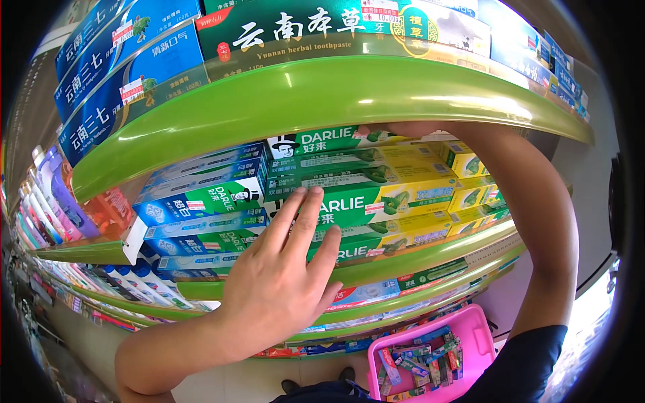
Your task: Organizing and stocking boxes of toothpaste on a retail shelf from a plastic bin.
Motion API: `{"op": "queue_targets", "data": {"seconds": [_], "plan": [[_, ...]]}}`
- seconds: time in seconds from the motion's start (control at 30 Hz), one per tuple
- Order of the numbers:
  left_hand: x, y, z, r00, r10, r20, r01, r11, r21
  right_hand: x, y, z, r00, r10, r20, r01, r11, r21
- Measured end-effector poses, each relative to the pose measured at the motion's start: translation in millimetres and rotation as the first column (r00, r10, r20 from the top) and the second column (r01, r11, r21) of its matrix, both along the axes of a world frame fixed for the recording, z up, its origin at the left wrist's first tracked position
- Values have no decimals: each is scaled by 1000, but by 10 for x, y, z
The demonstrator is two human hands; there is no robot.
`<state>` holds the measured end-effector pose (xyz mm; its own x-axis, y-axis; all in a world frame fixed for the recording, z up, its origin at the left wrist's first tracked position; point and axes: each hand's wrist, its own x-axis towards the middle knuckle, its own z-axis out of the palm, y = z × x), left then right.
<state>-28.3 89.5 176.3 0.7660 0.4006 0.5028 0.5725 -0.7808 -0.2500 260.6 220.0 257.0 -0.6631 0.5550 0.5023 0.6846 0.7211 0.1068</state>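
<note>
My left hand (285, 272) has its fingers spread, fingertips against a stack of green-and-yellow toothpaste boxes (403, 201) on the middle shelf. Nothing is gripped in it. From the right, my right arm bends up and in under the green lip of the upper shelf. There my right hand (416, 127) lies at the uppermost green toothpaste box (329, 140); its fingers are mostly hidden by the lip and the box, so its grip cannot be made out. Blue-and-green toothpaste boxes (201, 201) are stacked just left of that pile.
The upper shelf's curved green lip (322, 91) overhangs the boxes. Above it stand blue toothpaste boxes (127, 87) and a large dark green box (289, 33). Bottles and tubes (57, 188) line the left. On the floor, a pink basket (480, 329) holds many small boxes.
</note>
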Motion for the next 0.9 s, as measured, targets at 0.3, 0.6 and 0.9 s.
{"op": "queue_targets", "data": {"seconds": [0.3, 0.6, 0.9], "plan": [[-20, 38, -45, 1000, -22, 10, 22, 1000, -14, -22, 206, 55, 998, 43, 52, -40, 998, -49], [-46, 93, -112, 1000, -20, -1, 20, 1000, 19, 517, 145, -140, 993, 73, 91, -64, 994, -91], [-28, 97, -114, 1000, -27, -9, 27, 999, 22, 558, 74, -193, 987, 88, 135, -72, 990, -118]]}}
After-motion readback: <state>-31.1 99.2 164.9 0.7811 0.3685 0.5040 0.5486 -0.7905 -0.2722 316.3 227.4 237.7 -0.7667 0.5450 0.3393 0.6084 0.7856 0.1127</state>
